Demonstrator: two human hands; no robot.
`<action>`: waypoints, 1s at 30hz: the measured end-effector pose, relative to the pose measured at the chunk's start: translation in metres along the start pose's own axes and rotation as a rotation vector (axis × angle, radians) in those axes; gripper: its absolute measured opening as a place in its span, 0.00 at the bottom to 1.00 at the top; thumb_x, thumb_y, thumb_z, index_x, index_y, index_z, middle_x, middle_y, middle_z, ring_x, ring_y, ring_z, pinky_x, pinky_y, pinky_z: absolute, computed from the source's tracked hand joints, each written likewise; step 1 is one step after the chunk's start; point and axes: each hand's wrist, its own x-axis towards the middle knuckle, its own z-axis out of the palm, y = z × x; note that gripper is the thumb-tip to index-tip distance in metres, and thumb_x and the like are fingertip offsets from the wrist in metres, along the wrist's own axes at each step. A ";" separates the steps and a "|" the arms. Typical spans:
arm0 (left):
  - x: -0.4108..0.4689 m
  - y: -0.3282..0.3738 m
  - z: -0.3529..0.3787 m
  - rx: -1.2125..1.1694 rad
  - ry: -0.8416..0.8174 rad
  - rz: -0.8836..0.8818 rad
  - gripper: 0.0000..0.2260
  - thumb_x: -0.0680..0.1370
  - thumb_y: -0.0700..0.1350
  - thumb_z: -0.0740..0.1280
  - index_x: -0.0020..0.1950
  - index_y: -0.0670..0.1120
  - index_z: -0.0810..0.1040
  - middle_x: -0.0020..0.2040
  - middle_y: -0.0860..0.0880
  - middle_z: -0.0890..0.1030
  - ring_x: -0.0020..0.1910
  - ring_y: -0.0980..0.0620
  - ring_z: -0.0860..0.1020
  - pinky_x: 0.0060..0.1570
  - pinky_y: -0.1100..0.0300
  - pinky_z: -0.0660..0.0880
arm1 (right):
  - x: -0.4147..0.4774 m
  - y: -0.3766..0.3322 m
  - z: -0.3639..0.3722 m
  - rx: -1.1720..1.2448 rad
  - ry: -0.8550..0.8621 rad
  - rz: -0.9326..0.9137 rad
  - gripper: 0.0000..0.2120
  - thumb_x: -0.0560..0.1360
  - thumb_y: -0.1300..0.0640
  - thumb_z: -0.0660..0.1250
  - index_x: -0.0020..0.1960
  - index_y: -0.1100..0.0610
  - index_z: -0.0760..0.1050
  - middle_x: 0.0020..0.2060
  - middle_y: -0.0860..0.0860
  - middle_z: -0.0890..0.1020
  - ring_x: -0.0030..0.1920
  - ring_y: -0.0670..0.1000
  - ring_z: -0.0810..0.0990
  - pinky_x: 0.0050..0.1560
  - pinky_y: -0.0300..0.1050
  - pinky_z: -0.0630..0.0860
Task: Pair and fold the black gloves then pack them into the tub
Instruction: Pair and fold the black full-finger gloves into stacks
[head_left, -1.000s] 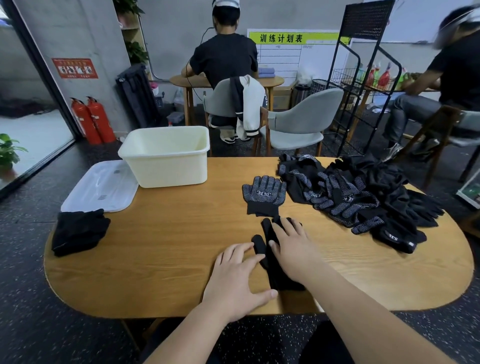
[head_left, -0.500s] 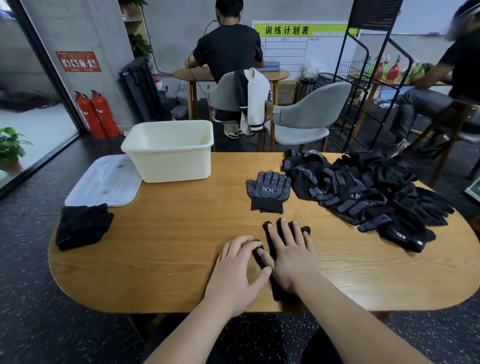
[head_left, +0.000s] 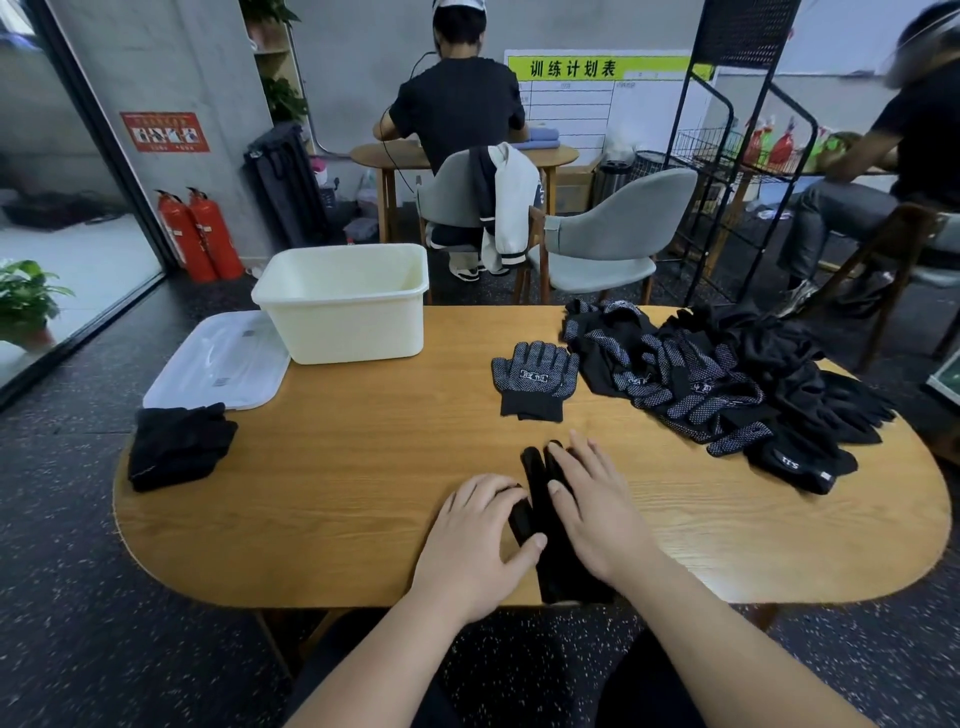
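Observation:
A plain black glove pair (head_left: 545, 530) lies flat at the table's near edge, fingers pointing away from me. My left hand (head_left: 480, 540) rests flat on its left side, thumb across the glove. My right hand (head_left: 597, 504) presses flat on its right side and covers most of the fingers. A dotted black glove pair (head_left: 535, 379) lies just beyond. A heap of loose black gloves (head_left: 727, 379) fills the right of the table. The cream tub (head_left: 343, 306) stands at the far left, and I cannot see anything inside it.
The tub's clear lid (head_left: 218, 364) lies left of the tub on the wooden table (head_left: 337, 467). A black folded bundle (head_left: 176, 447) sits near the left edge. Grey chairs (head_left: 608, 244), a wire rack (head_left: 727, 156) and two seated people are beyond the table.
My left hand slid right onto the glove's left side. My right hand stayed pressed on the glove, fingers now closer together. The view shifted slightly.

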 end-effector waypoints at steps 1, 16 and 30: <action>0.000 0.001 0.001 0.029 -0.018 0.003 0.31 0.82 0.70 0.55 0.80 0.56 0.68 0.78 0.62 0.62 0.81 0.60 0.53 0.82 0.53 0.55 | -0.005 0.007 -0.005 0.007 0.040 -0.015 0.27 0.86 0.40 0.51 0.84 0.44 0.59 0.85 0.41 0.50 0.84 0.48 0.46 0.83 0.54 0.54; -0.004 0.001 -0.001 0.004 -0.038 0.106 0.27 0.81 0.70 0.58 0.77 0.61 0.71 0.75 0.67 0.65 0.78 0.64 0.55 0.80 0.55 0.54 | -0.051 0.045 -0.016 -0.008 0.241 -0.230 0.14 0.81 0.43 0.68 0.62 0.47 0.83 0.63 0.37 0.78 0.66 0.45 0.73 0.63 0.51 0.77; -0.002 -0.003 0.004 -0.011 0.054 0.087 0.20 0.84 0.62 0.60 0.74 0.59 0.75 0.75 0.64 0.66 0.80 0.61 0.56 0.80 0.56 0.56 | -0.051 0.047 -0.016 0.004 0.202 -0.360 0.14 0.79 0.36 0.71 0.57 0.43 0.85 0.62 0.34 0.79 0.66 0.46 0.74 0.64 0.50 0.74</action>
